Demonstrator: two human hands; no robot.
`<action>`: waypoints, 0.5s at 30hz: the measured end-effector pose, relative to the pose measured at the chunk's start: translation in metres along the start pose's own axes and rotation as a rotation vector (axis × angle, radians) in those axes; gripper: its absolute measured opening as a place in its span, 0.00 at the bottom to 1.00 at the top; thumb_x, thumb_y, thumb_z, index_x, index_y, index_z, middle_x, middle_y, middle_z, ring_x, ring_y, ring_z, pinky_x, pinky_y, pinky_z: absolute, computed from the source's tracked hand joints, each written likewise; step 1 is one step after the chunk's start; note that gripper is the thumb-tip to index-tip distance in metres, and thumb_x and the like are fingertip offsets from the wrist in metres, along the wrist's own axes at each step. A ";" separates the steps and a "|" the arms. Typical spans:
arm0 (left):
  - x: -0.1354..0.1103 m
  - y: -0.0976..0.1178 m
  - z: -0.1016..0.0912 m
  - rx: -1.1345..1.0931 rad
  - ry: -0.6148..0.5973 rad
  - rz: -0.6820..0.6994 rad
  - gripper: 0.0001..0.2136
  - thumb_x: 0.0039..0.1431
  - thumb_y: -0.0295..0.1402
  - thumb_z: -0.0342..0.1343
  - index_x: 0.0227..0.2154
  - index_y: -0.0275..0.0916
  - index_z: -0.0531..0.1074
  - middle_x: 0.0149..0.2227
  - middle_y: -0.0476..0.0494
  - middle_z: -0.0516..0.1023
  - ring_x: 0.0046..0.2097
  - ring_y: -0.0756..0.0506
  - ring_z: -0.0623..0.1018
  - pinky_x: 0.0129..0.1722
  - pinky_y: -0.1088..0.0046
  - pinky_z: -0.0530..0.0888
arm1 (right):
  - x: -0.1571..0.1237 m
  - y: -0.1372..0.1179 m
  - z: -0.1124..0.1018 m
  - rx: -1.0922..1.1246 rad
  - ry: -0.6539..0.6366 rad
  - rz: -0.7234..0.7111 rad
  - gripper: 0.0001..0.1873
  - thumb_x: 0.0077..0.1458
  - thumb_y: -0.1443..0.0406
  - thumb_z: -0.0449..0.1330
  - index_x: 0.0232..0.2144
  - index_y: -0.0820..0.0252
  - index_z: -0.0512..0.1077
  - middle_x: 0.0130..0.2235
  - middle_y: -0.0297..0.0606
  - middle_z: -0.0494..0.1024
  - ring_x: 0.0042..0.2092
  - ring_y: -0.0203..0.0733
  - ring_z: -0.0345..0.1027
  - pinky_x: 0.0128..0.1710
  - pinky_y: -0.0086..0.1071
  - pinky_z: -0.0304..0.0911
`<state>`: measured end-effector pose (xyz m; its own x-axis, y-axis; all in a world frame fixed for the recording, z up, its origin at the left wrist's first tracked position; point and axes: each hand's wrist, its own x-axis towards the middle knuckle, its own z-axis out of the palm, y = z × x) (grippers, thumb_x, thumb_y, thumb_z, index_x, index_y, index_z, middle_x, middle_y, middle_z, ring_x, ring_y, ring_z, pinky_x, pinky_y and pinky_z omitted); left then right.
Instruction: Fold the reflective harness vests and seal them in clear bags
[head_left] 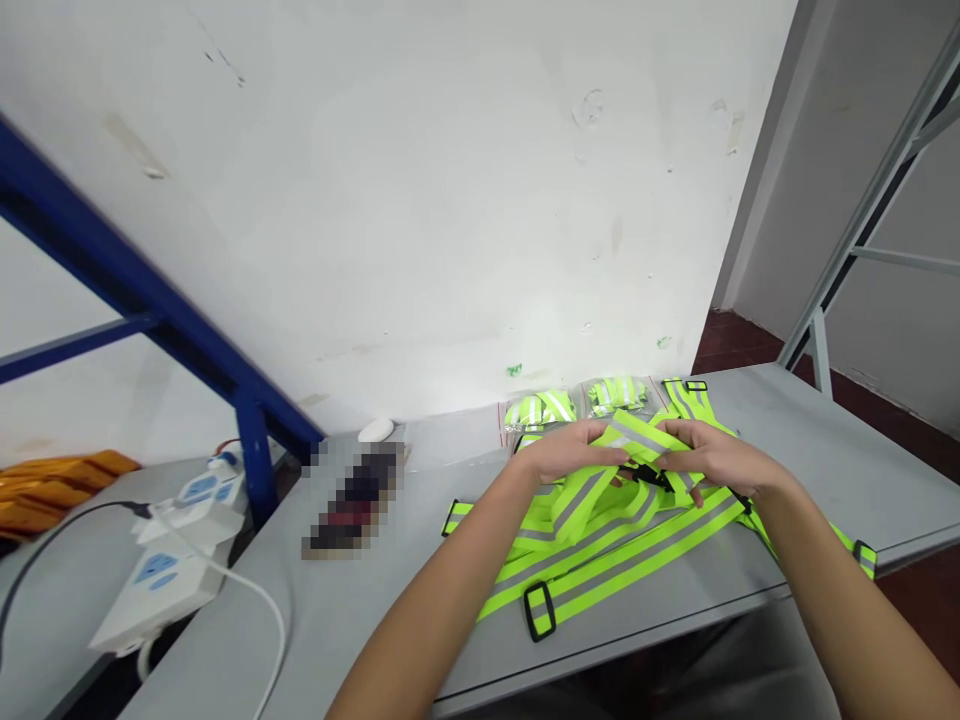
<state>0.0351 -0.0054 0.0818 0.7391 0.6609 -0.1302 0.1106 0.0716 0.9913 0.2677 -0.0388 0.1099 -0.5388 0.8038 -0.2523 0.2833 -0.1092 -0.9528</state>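
Both hands are closed on a neon-yellow reflective strap (581, 505) with a grey stripe, its loops raised a little over the table. My left hand (574, 450) pinches it from the left, my right hand (694, 452) from the right. Between them shows a black buckle (651, 476), partly covered by fingers and webbing. More straps of the same kind (637, 565) lie spread beneath, one ending in a black slider (539, 611) near the front edge. Behind the hands, two clear bags (541, 408) (616, 394) hold bundled straps.
The grey table (795, 440) meets a white wall (450, 200). On the left are a white rounded object (376, 430), a blurred-out item (356, 505), power strips (169, 570) with a white cable (259, 590), and a blue metal frame (187, 320). Orange packages (60, 485) lie far left.
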 end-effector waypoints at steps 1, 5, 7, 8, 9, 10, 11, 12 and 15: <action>-0.002 0.000 0.003 -0.005 0.029 0.011 0.20 0.50 0.46 0.64 0.43 0.39 0.76 0.39 0.42 0.80 0.40 0.43 0.78 0.46 0.65 0.72 | 0.002 0.001 -0.001 -0.019 0.006 -0.011 0.18 0.50 0.59 0.61 0.44 0.56 0.72 0.33 0.34 0.73 0.31 0.37 0.66 0.19 0.24 0.63; -0.011 -0.001 0.010 -0.101 0.164 0.051 0.19 0.48 0.43 0.65 0.41 0.38 0.76 0.37 0.43 0.80 0.36 0.44 0.79 0.42 0.65 0.74 | 0.005 -0.002 -0.004 -0.153 0.071 -0.058 0.19 0.49 0.59 0.62 0.44 0.57 0.72 0.36 0.36 0.75 0.33 0.39 0.68 0.24 0.27 0.66; -0.016 -0.003 0.012 -0.144 0.275 0.053 0.17 0.48 0.41 0.65 0.40 0.37 0.76 0.37 0.43 0.80 0.37 0.44 0.79 0.42 0.65 0.74 | 0.004 -0.005 -0.005 -0.238 0.107 -0.118 0.18 0.49 0.58 0.63 0.44 0.57 0.73 0.38 0.37 0.76 0.36 0.42 0.69 0.31 0.31 0.67; -0.018 -0.004 0.014 -0.164 0.335 0.041 0.17 0.48 0.40 0.66 0.39 0.37 0.76 0.37 0.43 0.80 0.37 0.44 0.79 0.41 0.65 0.75 | 0.003 -0.006 -0.006 -0.271 0.114 -0.151 0.18 0.50 0.58 0.62 0.44 0.55 0.74 0.39 0.37 0.76 0.39 0.44 0.70 0.35 0.33 0.67; -0.020 -0.005 0.015 -0.186 0.385 0.026 0.17 0.48 0.39 0.66 0.39 0.37 0.76 0.36 0.43 0.80 0.37 0.43 0.79 0.41 0.65 0.75 | 0.003 -0.006 -0.006 -0.289 0.115 -0.183 0.18 0.50 0.57 0.62 0.44 0.54 0.74 0.42 0.38 0.76 0.41 0.45 0.70 0.38 0.34 0.67; -0.022 -0.005 0.018 -0.214 0.422 0.011 0.17 0.48 0.39 0.66 0.39 0.36 0.75 0.35 0.43 0.80 0.36 0.43 0.79 0.40 0.65 0.75 | 0.003 -0.006 -0.006 -0.290 0.109 -0.202 0.18 0.51 0.56 0.62 0.44 0.53 0.74 0.44 0.38 0.76 0.43 0.46 0.69 0.40 0.35 0.66; -0.024 -0.006 0.020 -0.247 0.446 0.000 0.17 0.48 0.39 0.66 0.39 0.36 0.75 0.35 0.42 0.80 0.35 0.43 0.79 0.38 0.65 0.76 | 0.003 -0.005 -0.005 -0.278 0.099 -0.203 0.18 0.51 0.56 0.62 0.45 0.52 0.73 0.45 0.37 0.76 0.44 0.46 0.69 0.41 0.35 0.65; -0.025 -0.006 0.023 -0.283 0.459 -0.004 0.18 0.48 0.39 0.66 0.40 0.36 0.74 0.35 0.43 0.80 0.34 0.44 0.79 0.37 0.65 0.76 | 0.005 -0.003 -0.004 -0.253 0.093 -0.187 0.18 0.52 0.55 0.62 0.45 0.52 0.73 0.45 0.36 0.76 0.43 0.45 0.69 0.42 0.35 0.65; -0.028 -0.007 0.031 -0.366 0.487 0.034 0.18 0.48 0.38 0.66 0.41 0.36 0.74 0.35 0.44 0.79 0.31 0.46 0.78 0.34 0.66 0.77 | 0.014 0.006 0.003 -0.130 0.125 -0.109 0.19 0.51 0.52 0.62 0.42 0.55 0.72 0.38 0.33 0.77 0.37 0.42 0.70 0.38 0.34 0.63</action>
<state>0.0340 -0.0477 0.0778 0.3403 0.9266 -0.1603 -0.2072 0.2401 0.9484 0.2596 -0.0304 0.1002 -0.4717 0.8738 -0.1183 0.3334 0.0525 -0.9413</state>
